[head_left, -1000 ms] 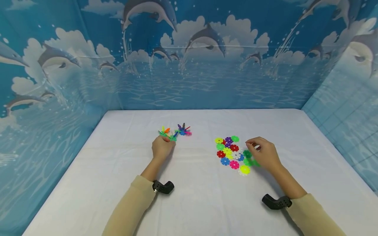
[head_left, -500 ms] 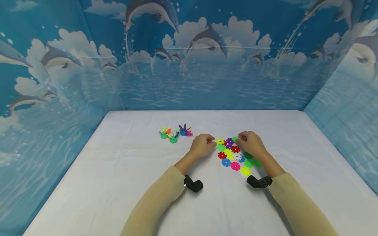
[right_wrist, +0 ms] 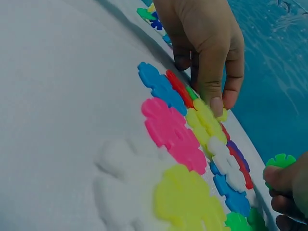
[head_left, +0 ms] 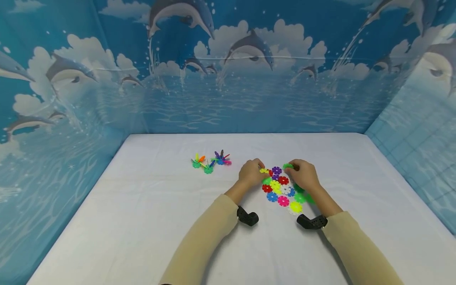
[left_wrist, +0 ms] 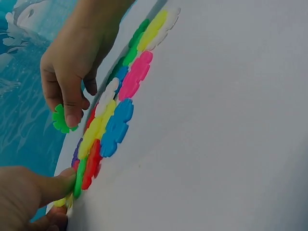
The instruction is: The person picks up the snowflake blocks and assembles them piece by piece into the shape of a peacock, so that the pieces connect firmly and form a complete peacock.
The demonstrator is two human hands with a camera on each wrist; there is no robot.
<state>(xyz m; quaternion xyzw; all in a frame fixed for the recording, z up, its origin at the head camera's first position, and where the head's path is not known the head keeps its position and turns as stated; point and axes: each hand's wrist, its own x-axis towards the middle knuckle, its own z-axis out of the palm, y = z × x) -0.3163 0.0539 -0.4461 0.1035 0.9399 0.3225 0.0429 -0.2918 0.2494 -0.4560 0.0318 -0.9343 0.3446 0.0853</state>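
Flower-shaped plastic discs in several colours lie in a loose, partly overlapping group on the white cloth, such as a pink disc [head_left: 283, 201] and a blue disc [head_left: 272, 196]. At the group's far left edge my left hand [head_left: 250, 173] pinches a yellow disc [head_left: 264, 170], which looks tilted; its fingers partly cover it in the left wrist view. My right hand [head_left: 303, 174] holds a green disc [head_left: 287, 166] between thumb and fingers, raised over the far side of the group. In the right wrist view this green disc [right_wrist: 281, 161] stands on edge above the thumb.
Left of the hands, joined discs form a spiky green cluster [head_left: 208, 169] and a blue-purple cluster [head_left: 221, 159]. A dolphin-print curtain [head_left: 228, 103] rises behind the white table [head_left: 107, 221]. Each wrist carries a black camera mount [head_left: 248, 217].
My left hand has left the built clusters, moved right to the loose discs and taken a yellow one. My right hand has moved left and picked up a green disc.
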